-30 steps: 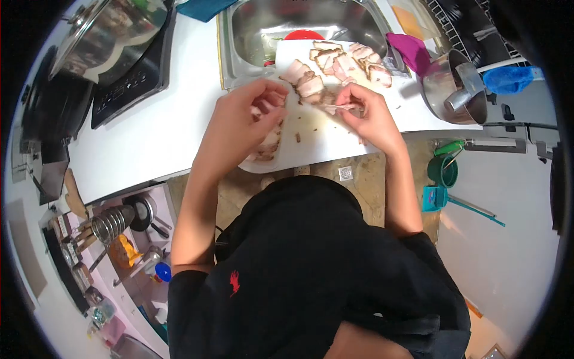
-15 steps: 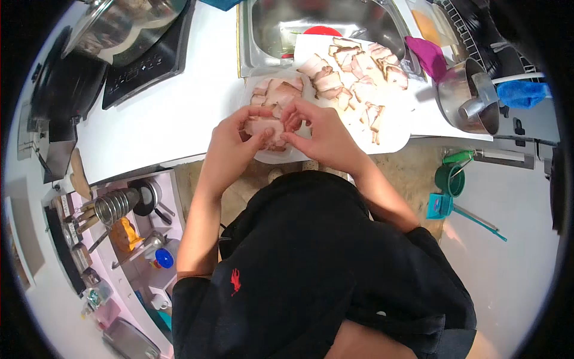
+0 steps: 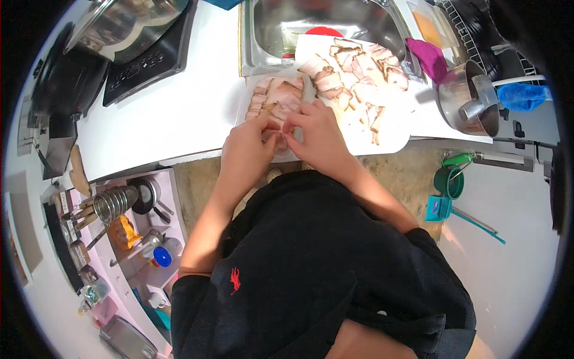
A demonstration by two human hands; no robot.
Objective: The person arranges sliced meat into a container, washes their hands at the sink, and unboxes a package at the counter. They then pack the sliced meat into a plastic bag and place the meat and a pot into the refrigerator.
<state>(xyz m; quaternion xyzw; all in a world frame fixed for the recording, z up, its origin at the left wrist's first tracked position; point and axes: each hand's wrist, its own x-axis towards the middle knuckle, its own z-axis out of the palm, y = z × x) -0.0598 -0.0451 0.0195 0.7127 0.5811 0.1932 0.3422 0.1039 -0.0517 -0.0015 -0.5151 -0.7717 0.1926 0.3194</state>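
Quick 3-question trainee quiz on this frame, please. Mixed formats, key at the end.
1. Multiple choice: what are the left hand and right hand over?
A) the cooktop
B) a container of meat slices
C) the dustpan
2. True or false: more slices lie on the white board.
3. Fill in: the object that shows in the sink behind the board is coloured ____.

Key: 1 B; 2 true; 3 red.

Right hand moved from board to tray — beside left hand, more meat slices exposed
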